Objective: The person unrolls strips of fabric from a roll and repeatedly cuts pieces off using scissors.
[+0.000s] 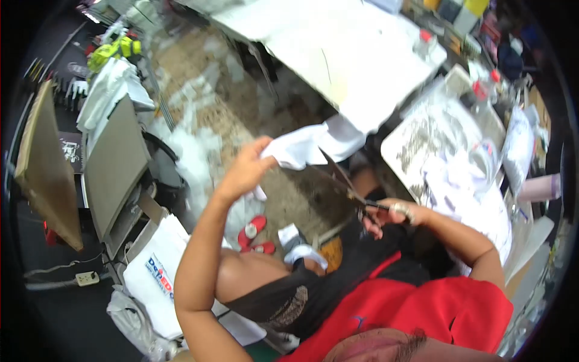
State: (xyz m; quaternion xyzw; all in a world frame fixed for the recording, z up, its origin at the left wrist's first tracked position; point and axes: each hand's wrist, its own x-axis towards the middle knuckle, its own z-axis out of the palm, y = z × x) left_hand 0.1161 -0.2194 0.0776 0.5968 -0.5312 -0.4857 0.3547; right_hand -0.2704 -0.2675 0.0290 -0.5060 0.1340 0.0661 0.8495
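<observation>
My left hand (256,160) pinches the near end of a white cloth piece (295,145), which stretches away toward the white table. In my right hand (392,214) is a pair of scissors (345,184) with dark handles. Its blades point up and left, and their tips reach the lower edge of the cloth near a notch. Whether the blades are cutting at this instant I cannot tell. Both hands are held above my lap, apart from each other.
A white table (356,54) stands ahead. At right, a white tray (392,154) lies beside crumpled white cloth (458,187) and bottles. White scraps and red slippers (253,232) lie on the floor. Boards (114,169) and a printed white bag (160,271) stand at left.
</observation>
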